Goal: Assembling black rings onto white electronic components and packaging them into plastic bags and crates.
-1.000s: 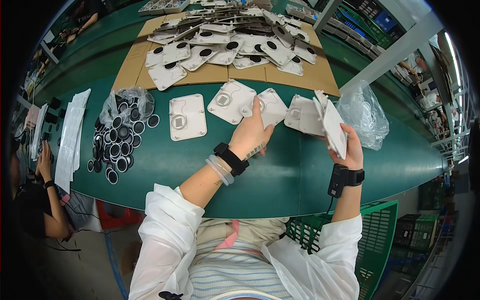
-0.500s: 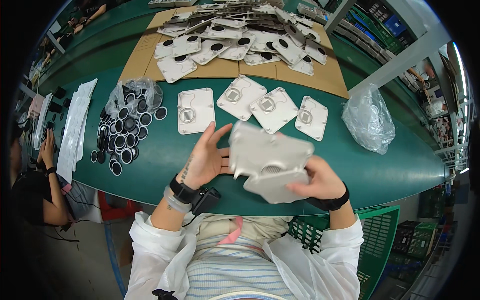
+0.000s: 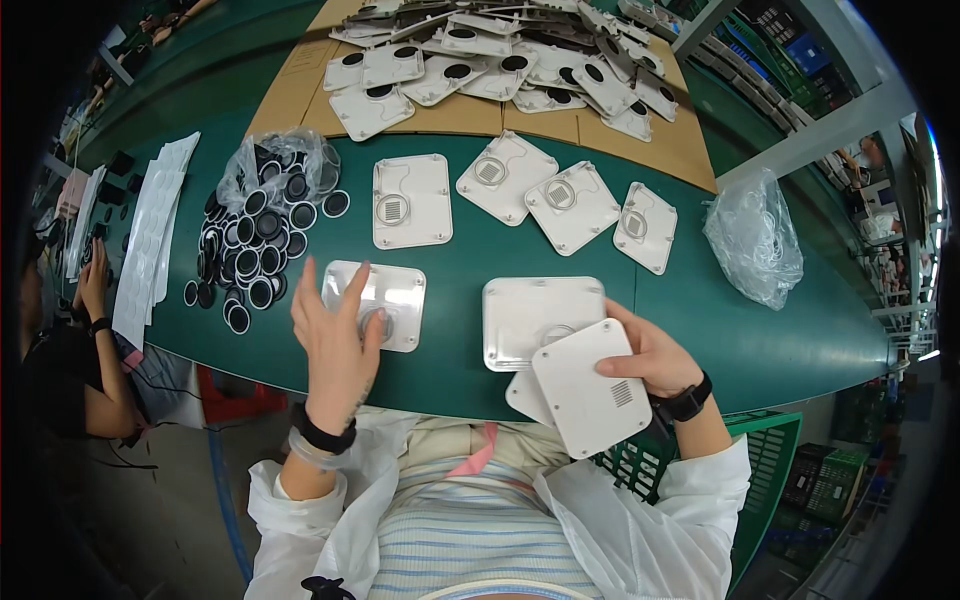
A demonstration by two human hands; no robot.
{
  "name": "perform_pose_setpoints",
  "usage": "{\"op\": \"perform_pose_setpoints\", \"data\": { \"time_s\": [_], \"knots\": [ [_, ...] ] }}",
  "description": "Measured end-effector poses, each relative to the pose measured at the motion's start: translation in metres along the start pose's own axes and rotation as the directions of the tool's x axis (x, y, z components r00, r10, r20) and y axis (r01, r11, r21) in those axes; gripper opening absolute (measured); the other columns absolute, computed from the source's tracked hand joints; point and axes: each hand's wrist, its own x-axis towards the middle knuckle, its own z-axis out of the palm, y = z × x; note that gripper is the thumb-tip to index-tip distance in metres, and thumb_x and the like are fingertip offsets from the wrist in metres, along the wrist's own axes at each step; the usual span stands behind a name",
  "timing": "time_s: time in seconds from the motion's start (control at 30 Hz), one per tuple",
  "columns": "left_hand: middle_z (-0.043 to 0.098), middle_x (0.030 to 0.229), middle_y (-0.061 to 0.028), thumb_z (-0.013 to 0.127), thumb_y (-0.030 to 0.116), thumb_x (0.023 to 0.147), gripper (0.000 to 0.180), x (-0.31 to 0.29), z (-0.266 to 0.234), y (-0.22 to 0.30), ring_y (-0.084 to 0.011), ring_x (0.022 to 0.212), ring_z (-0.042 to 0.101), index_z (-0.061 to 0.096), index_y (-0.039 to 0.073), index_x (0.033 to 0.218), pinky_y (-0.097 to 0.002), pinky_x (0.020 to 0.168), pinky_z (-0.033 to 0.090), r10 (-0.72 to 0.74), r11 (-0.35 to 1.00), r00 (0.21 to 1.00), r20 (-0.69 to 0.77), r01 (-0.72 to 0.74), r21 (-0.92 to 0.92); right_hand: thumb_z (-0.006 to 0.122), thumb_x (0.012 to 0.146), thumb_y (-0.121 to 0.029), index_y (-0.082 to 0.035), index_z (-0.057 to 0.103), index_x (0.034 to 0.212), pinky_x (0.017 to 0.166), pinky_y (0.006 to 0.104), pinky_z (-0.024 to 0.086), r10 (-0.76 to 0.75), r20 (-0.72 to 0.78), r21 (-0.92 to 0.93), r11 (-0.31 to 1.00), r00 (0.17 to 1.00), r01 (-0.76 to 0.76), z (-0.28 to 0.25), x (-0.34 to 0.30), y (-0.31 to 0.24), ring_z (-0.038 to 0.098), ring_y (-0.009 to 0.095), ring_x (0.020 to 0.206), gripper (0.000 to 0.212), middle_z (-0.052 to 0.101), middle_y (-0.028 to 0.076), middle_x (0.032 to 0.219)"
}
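My left hand (image 3: 338,345) has its fingers spread over the near edge of a white plastic cover (image 3: 405,290) lying on the table. Whether its fingertips touch that cover I cannot tell. Farther right, my right hand (image 3: 650,352) grips a few white plastic covers, its thumb on the front one (image 3: 590,400), which shows a slotted patch and small corner holes. Behind it another cover (image 3: 525,300) shows its hollow side; whether this one is also held or rests on the table is unclear. Beyond my hands lie several covers (image 3: 425,175) with round slotted seats facing up.
Black round discs with pale rims (image 3: 268,260) lie heaped at left, partly in a clear bag (image 3: 240,165). White sheets (image 3: 150,250) lie beyond them. A crumpled plastic bag (image 3: 755,240) sits at right. Covers with black discs (image 3: 370,110) pile up on cardboard (image 3: 300,85). A co-worker's hand (image 3: 93,280) shows far left.
The covers between my hands have come apart: one now lies on the table under my left hand, which moved left and nearer. My right hand has lowered slightly, still holding covers.
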Motion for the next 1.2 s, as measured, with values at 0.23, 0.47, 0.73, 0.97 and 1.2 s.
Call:
{"op": "perform_pose_setpoints", "data": {
  "time_s": [0.23,0.47,0.73,0.97,1.2],
  "knots": [
    [0.033,0.14,-0.0217,0.064,0.019,0.08,0.053,-0.015,0.042,0.032,-0.0401,0.13,0.029,0.048,0.012,0.13,-0.0553,0.1,0.028,0.427,0.903,0.88,0.208,-0.403,-0.149,0.063,0.075,0.006,-0.002,0.017,0.145,0.097,0.0308,0.04,0.15,0.057,0.068,0.986,0.987,-0.154,0.0,0.015,-0.001,0.052,0.02,0.113,0.083,0.052,0.013,0.125],
    [0.035,0.139,-0.0199,0.065,0.023,0.079,0.057,-0.021,0.036,0.052,-0.0383,0.129,0.031,0.046,0.007,0.13,-0.0558,0.099,0.028,0.317,0.946,0.922,0.223,-0.324,-0.006,0.059,0.077,0.009,0.0,0.036,0.137,0.093,0.0309,0.043,0.117,-0.12,0.14,0.985,0.986,-0.1,-0.02,-0.014,-0.01,0.054,0.022,0.112,0.065,0.054,0.015,0.125],
    [0.036,0.139,-0.0182,0.065,0.018,0.079,0.055,-0.022,0.039,0.064,-0.0355,0.125,0.034,0.045,0.006,0.129,-0.0459,0.099,0.029,0.31,0.932,0.924,0.226,-0.249,-0.262,0.062,0.079,0.001,0.0,0.056,0.105,0.086,0.0328,0.047,-0.306,0.202,-0.868,0.384,0.93,0.314,0.024,-0.024,-0.022,0.058,0.021,0.105,0.027,0.058,0.013,0.118],
    [0.037,0.137,-0.0189,0.066,0.017,0.078,0.058,-0.016,0.034,0.063,-0.0357,0.124,0.036,0.044,0.007,0.13,-0.0441,0.098,0.03,0.404,0.91,0.881,0.248,-0.36,-0.205,0.061,0.083,-0.003,-0.002,0.057,0.098,0.08,0.0303,0.048,-0.168,-0.026,-0.696,0.71,0.985,0.103,0.009,-0.049,-0.039,0.06,0.015,0.091,0.016,0.063,0.007,0.102],
    [0.038,0.136,-0.0206,0.069,0.025,0.076,0.062,0.029,0.01,0.075,-0.0387,0.122,0.039,0.044,0.009,0.13,-0.0498,0.096,0.033,0.492,0.861,0.789,0.369,-0.504,-0.07,0.057,0.088,-0.011,0.003,0.057,0.107,0.083,0.0303,0.046,-0.299,-0.693,-0.28,0.95,0.656,0.137,-0.072,-0.059,-0.015,0.059,0.013,0.089,0.024,0.063,0.007,0.101]
  ]
}}
